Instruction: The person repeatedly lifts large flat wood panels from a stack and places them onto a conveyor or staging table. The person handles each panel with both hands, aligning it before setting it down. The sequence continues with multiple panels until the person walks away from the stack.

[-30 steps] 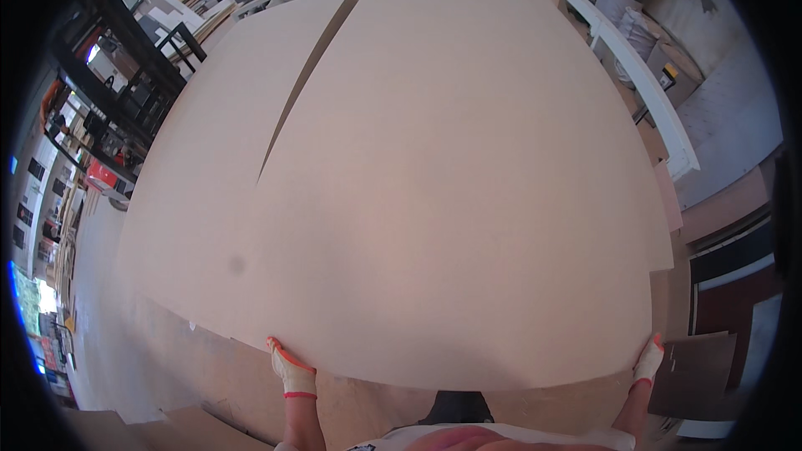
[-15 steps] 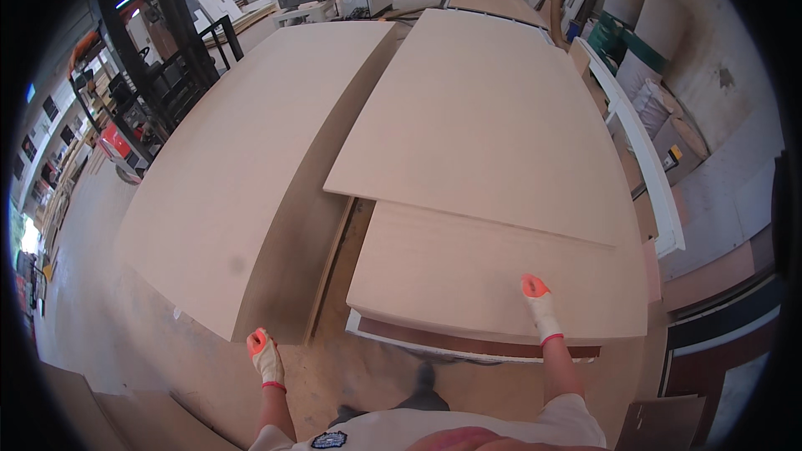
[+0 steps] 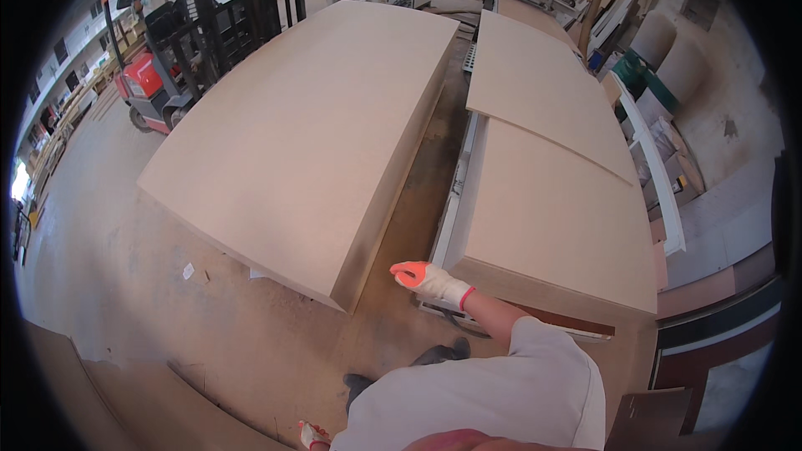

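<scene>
My right hand (image 3: pixel 428 279), in a white glove with an orange-coated palm, reaches across my body. Its fingers are curled with nothing in them, in front of the gap between two board stacks. Nearest to it is the front left corner of the right stack (image 3: pixel 551 209), where a sheet (image 3: pixel 560 92) lies shifted toward the far end. On the left stands a tall stack of plain tan boards (image 3: pixel 309 125) with flush edges. Low at the bottom edge, my left hand (image 3: pixel 313 434), gloved likewise, hangs beside my body, partly cut off, its fingers looking curled and bare of any object.
A red and black forklift (image 3: pixel 163 75) stands behind the left stack. Along the right runs a white rail (image 3: pixel 656 167) beside bags and a box. Brown panels (image 3: pixel 83 392) lean at the lower left. A paper scrap (image 3: pixel 188 271) lies on the floor.
My view has swung left, and the stacks sit farther right in it. The right hand has moved left from above the right stack; my left hand has dropped to the lower edge.
</scene>
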`<state>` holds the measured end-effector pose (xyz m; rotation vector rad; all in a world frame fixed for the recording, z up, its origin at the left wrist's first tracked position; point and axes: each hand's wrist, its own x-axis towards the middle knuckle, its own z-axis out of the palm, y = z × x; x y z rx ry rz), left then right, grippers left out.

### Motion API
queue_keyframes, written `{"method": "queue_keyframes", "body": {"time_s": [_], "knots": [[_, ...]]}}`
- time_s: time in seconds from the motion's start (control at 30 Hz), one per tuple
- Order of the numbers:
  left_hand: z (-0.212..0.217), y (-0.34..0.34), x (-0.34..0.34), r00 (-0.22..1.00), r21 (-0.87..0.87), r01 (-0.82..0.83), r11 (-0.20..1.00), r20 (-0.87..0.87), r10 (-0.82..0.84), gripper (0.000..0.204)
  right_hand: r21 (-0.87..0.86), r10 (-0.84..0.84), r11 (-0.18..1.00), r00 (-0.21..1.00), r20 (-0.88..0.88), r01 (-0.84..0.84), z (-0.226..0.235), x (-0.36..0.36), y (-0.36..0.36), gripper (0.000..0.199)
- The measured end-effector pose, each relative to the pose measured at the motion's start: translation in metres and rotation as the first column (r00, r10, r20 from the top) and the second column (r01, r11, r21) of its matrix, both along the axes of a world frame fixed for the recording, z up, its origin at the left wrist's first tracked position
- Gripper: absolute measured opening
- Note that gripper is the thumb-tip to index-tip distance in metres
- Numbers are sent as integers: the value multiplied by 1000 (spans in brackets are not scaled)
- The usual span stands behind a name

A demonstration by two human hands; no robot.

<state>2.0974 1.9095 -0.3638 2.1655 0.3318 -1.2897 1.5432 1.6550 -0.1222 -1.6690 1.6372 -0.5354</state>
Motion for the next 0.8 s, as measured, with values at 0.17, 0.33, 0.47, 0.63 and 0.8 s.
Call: {"method": "queue_keyframes", "body": {"time_s": [0.17,0.33,0.47,0.63,0.8], "knots": [[11,-14,97,972,-23,59,998,-226,-63,54,-159,147,969,957,-250,-190,-22,138,-138,49],[16,-178,174,992,-390,55,919,-80,-94,52,-306,-266,944,842,-469,128,-85,218,-285,59],[31,-304,235,992,-516,124,848,40,-121,41,-565,-451,821,705,-548,85,-147,238,-336,53],[49,-343,321,990,-492,-99,865,36,134,34,-554,-416,830,733,-538,65,-175,220,-324,54],[59,-303,361,945,75,-287,955,-144,295,36,-454,-464,869,642,-610,196,-153,258,-406,54]]}}
